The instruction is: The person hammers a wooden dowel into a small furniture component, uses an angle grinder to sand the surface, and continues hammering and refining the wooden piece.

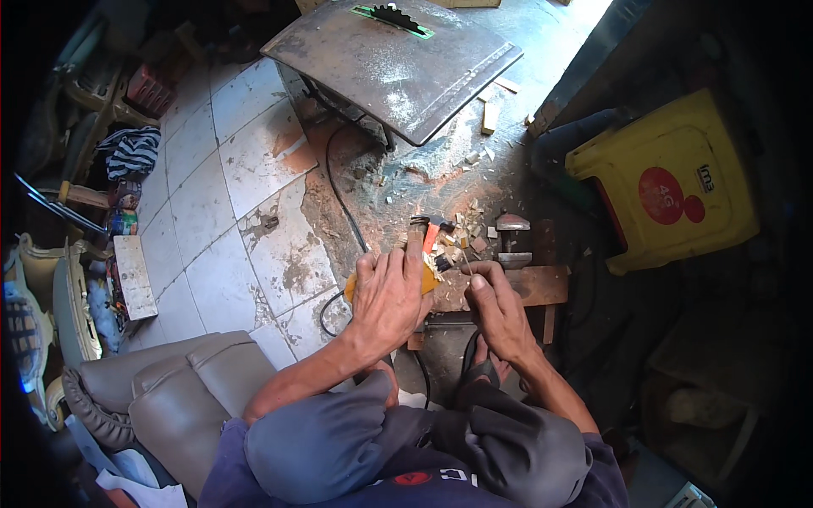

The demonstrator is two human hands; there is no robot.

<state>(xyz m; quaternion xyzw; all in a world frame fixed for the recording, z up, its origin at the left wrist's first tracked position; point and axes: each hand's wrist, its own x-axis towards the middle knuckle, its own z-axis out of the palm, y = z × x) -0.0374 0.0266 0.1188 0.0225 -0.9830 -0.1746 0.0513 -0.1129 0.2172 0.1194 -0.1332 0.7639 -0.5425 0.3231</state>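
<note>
Though half-hidden, yellow tool (430, 280) under left hand (385, 292), grip unclear; thin stick (467, 263) in right hand (498, 311).

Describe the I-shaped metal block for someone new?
Start at the brown metal saw table, top centre. Below it, right of small wood scraps and beyond the right hand, is the I-shaped metal block. Its flared, shiny ends set it apart from the scraps.

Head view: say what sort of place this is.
Probably a woodworking shop: a toothed saw blade rises through a table, pale dust lies on top, and wood scraps lie nearby.
</note>
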